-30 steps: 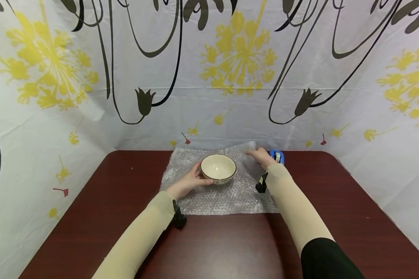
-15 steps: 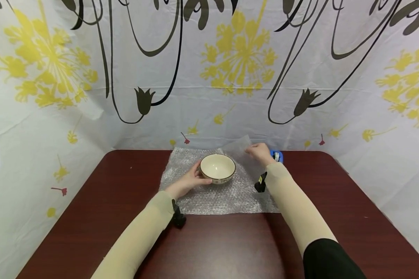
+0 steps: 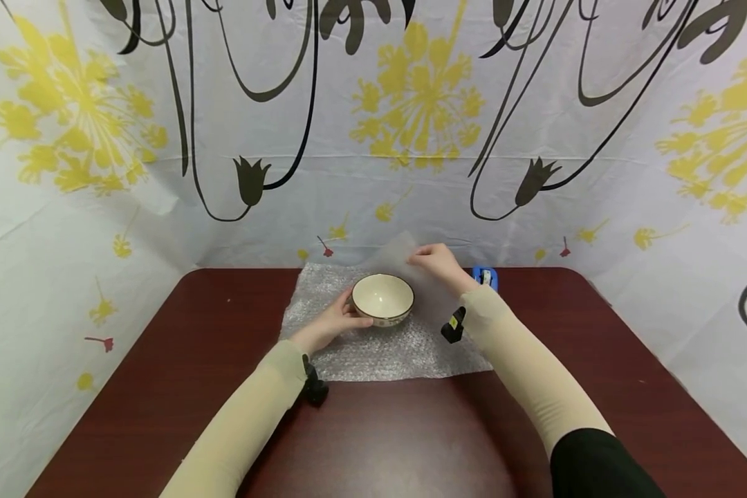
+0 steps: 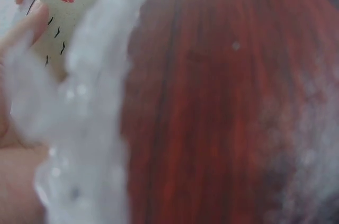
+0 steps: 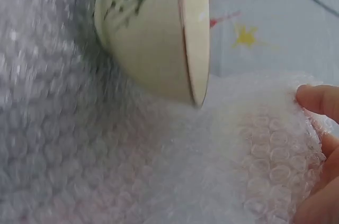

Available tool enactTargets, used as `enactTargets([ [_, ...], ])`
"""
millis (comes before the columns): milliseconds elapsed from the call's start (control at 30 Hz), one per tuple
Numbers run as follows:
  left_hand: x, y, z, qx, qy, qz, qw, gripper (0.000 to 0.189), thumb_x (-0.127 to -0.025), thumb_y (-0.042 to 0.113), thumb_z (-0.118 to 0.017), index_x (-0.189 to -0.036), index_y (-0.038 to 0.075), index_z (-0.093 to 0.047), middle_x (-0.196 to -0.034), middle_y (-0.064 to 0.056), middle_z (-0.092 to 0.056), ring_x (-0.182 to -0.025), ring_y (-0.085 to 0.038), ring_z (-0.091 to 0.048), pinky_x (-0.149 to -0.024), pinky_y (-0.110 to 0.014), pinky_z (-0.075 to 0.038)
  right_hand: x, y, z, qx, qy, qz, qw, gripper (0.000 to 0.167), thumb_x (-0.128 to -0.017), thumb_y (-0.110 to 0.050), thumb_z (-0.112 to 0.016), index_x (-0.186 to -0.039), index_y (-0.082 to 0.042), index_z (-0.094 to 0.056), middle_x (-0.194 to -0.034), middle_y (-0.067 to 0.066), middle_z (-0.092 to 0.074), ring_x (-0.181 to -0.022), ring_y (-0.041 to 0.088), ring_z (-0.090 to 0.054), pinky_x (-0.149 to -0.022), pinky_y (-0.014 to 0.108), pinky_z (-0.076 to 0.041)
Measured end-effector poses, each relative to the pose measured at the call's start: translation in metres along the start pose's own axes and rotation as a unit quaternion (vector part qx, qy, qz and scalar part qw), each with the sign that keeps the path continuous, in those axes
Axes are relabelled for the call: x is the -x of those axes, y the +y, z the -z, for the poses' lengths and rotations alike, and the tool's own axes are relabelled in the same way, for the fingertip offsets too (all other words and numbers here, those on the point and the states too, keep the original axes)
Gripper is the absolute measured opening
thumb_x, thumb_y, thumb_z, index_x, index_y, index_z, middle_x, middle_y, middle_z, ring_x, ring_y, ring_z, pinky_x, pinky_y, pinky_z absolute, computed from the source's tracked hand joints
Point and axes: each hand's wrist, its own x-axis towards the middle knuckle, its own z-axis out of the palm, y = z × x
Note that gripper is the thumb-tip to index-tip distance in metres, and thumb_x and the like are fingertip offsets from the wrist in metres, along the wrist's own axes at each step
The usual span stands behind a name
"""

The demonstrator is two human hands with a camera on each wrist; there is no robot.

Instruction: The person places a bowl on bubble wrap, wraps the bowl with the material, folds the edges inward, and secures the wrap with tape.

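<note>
A cream bowl (image 3: 382, 297) with a brown rim stands upright on a sheet of bubble wrap (image 3: 404, 356). Fingers and thumb of my left hand (image 3: 331, 324) hold it by its left side. The left wrist view shows the thumb against the bowl's painted wall (image 4: 66, 20). At the back right, my right hand (image 3: 438, 264) pinches the far edge of the bubble wrap and lifts it upright behind the bowl. Close up in the right wrist view, that raised bubble wrap (image 5: 265, 155) lies between thumb and fingers, beside the bowl (image 5: 148, 38).
A blue tape dispenser (image 3: 485, 278) sits behind the right wrist, partly hidden. Dark red-brown tabletop (image 3: 373, 436) surrounds the wrap. A flower-patterned cloth (image 3: 348, 173) hangs along the table's back edge.
My right hand has taken up the wrap's far right corner and moved it up and left toward the bowl. The left hand keeps its hold on the bowl, which stays in place.
</note>
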Motion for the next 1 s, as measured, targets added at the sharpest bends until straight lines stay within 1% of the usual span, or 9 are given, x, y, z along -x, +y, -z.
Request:
enactTargets([
  [133, -0.002, -0.003, 0.002, 0.0, -0.003, -0.005, 1.0, 0.104, -0.083, 0.019, -0.078, -0.157, 0.018, -0.004, -0.154, -0.017, -0.028, -0.141, -0.032, -0.027, -0.113, -0.054, -0.02, 0.007, -0.012, -0.012, 0.04, -0.022, 0.034, 0.9984, 0.025, -0.092, -0.022, -0.064, -0.106, -0.004, -0.073, -0.113, 0.011, -0.066, -0.103, 0.025, -0.058, -0.082, 0.039, -0.048],
  [267, -0.001, -0.003, 0.003, 0.0, -0.006, -0.009, 0.9999, 0.102, -0.084, 0.019, -0.078, -0.157, 0.021, -0.006, -0.154, -0.015, -0.03, -0.141, -0.031, -0.028, -0.113, -0.053, -0.021, 0.014, -0.016, -0.025, 0.111, -0.054, 0.091, 0.9882, 0.022, -0.092, -0.021, -0.064, -0.102, -0.004, -0.074, -0.1, 0.009, -0.071, -0.092, 0.026, -0.064, -0.077, 0.038, -0.052],
  [367, 0.0, -0.002, 0.002, -0.006, -0.004, -0.008, 0.9999, 0.102, -0.084, 0.019, -0.077, -0.157, 0.021, -0.006, -0.154, -0.015, -0.031, -0.14, -0.03, -0.029, -0.113, -0.052, -0.02, 0.018, -0.014, -0.036, 0.191, -0.093, 0.148, 0.9659, 0.018, -0.092, -0.016, -0.063, -0.1, -0.005, -0.075, -0.094, 0.007, -0.072, -0.077, 0.022, -0.064, -0.069, 0.033, -0.051],
  [467, 0.0, -0.001, 0.001, -0.011, -0.002, -0.006, 0.9999, 0.103, -0.084, 0.02, -0.078, -0.157, 0.02, -0.006, -0.154, -0.015, -0.03, -0.141, -0.03, -0.029, -0.114, -0.052, -0.019, 0.023, -0.011, -0.045, 0.287, -0.131, 0.197, 0.9285, 0.018, -0.091, -0.01, -0.062, -0.1, -0.004, -0.076, -0.095, 0.007, -0.073, -0.072, 0.015, -0.063, -0.068, 0.03, -0.051],
  [567, 0.0, -0.001, 0.001, -0.013, -0.003, -0.004, 0.9999, 0.105, -0.083, 0.022, -0.079, -0.157, 0.021, -0.005, -0.155, -0.015, -0.028, -0.141, -0.03, -0.027, -0.114, -0.052, -0.019, 0.026, -0.01, -0.052, 0.35, -0.153, 0.218, 0.898, 0.018, -0.091, -0.004, -0.06, -0.096, -0.004, -0.077, -0.087, 0.006, -0.072, -0.067, 0.011, -0.059, -0.065, 0.028, -0.049],
  [600, 0.0, -0.001, 0.002, -0.013, -0.003, -0.003, 0.9999, 0.105, -0.083, 0.023, -0.079, -0.157, 0.021, -0.005, -0.156, -0.014, -0.027, -0.142, -0.03, -0.026, -0.114, -0.052, -0.019, 0.026, -0.01, -0.055, 0.363, -0.157, 0.217, 0.8925, 0.017, -0.09, -0.004, -0.06, -0.091, -0.005, -0.077, -0.08, 0.004, -0.07, -0.064, 0.009, -0.055, -0.062, 0.026, -0.047],
  [700, 0.0, -0.002, 0.001, -0.011, -0.006, -0.001, 0.9999, 0.106, -0.083, 0.024, -0.079, -0.157, 0.022, -0.004, -0.157, -0.013, -0.025, -0.143, -0.029, -0.024, -0.114, -0.053, -0.017, 0.026, -0.008, -0.061, 0.391, -0.167, 0.202, 0.8822, 0.024, -0.091, -0.003, -0.059, -0.071, -0.01, -0.072, -0.059, -0.004, -0.054, -0.054, 0.008, -0.038, -0.055, 0.025, -0.036],
  [833, 0.001, -0.001, 0.001, -0.01, -0.009, -0.001, 0.9999, 0.106, -0.083, 0.024, -0.079, -0.157, 0.02, -0.003, -0.158, -0.012, -0.022, -0.143, -0.028, -0.023, -0.114, -0.054, -0.015, 0.023, -0.005, -0.068, 0.418, -0.173, 0.19, 0.8711, 0.035, -0.091, -0.007, -0.06, -0.058, -0.016, -0.058, -0.052, -0.008, -0.038, -0.049, 0.009, -0.03, -0.051, 0.024, -0.03],
  [1000, 0.004, 0.001, 0.0, -0.007, -0.005, -0.001, 1.0, 0.104, -0.084, 0.022, -0.078, -0.157, 0.017, -0.004, -0.158, -0.012, -0.022, -0.143, -0.028, -0.023, -0.114, -0.049, -0.02, 0.018, -0.005, -0.072, 0.411, -0.191, 0.159, 0.8772, 0.043, -0.094, -0.01, -0.057, -0.053, -0.019, -0.048, -0.048, -0.008, -0.032, -0.045, 0.008, -0.025, -0.047, 0.024, -0.027],
])
